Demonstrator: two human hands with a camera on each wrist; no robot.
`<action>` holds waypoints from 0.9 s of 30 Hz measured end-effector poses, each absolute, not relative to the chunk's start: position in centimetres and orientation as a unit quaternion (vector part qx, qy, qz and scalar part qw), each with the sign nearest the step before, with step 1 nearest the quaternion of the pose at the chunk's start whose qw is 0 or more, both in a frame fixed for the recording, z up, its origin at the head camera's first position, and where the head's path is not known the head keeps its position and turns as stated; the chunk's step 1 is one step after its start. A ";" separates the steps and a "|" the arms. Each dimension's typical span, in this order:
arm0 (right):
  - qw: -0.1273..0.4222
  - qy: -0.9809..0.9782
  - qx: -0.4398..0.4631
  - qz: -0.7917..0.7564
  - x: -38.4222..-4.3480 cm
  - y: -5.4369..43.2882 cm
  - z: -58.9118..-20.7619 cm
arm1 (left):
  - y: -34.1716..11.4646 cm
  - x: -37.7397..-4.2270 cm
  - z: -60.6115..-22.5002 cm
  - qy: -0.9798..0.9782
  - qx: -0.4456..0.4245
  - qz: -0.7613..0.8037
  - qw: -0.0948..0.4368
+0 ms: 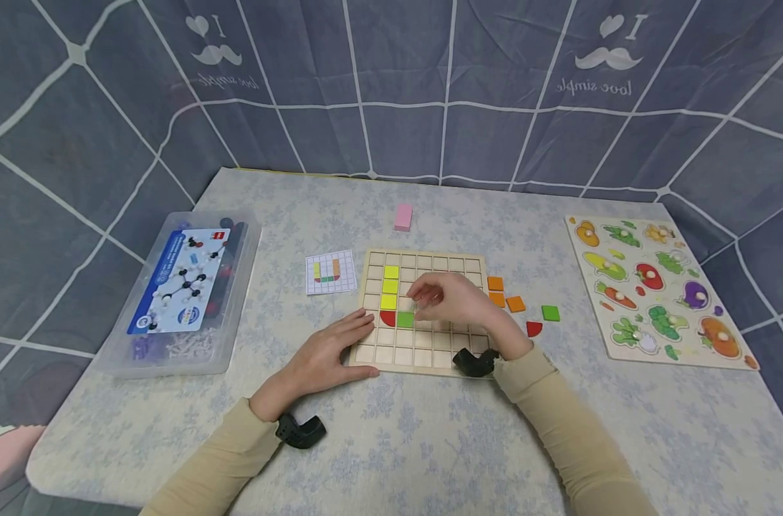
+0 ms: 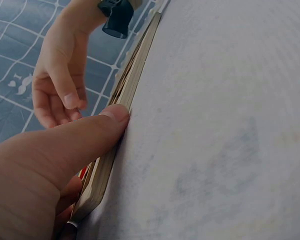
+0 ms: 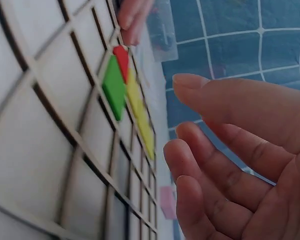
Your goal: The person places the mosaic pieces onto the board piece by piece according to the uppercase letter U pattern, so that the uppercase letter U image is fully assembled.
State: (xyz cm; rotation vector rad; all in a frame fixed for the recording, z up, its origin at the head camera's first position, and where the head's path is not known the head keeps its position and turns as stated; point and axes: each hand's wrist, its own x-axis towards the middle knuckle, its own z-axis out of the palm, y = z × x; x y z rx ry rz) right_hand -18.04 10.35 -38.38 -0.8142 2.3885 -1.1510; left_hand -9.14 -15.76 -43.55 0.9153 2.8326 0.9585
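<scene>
My right hand [image 1: 452,297] hovers over the wooden grid board [image 1: 423,362], its fingers loosely bent. In the right wrist view, a gap shows between thumb and fingers [image 3: 190,145], with nothing held. Just beside it a green square tile [image 1: 405,319] sits in a cell, right of a red quarter-round tile [image 1: 387,318]. Three yellow square tiles [image 1: 390,286] form a column above the red one. My left hand [image 1: 327,355] rests around the board's near left corner with fingers extended. Its thumb [image 2: 97,132] presses on the front edge in the left wrist view.
Right of the board lie several orange tiles [image 1: 515,304], a green tile [image 1: 550,313] and a red quarter-round piece [image 1: 534,329]. A pattern card [image 1: 330,272] lies left, a pink block [image 1: 403,217] behind. A plastic case [image 1: 185,287] and a vegetable puzzle board [image 1: 662,290] flank them.
</scene>
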 end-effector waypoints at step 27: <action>0.103 0.920 -0.150 -0.348 -17.6 25.4 -35.5 | -15.8 -9.1 -43.6 0.905 0.294 0.308 0.010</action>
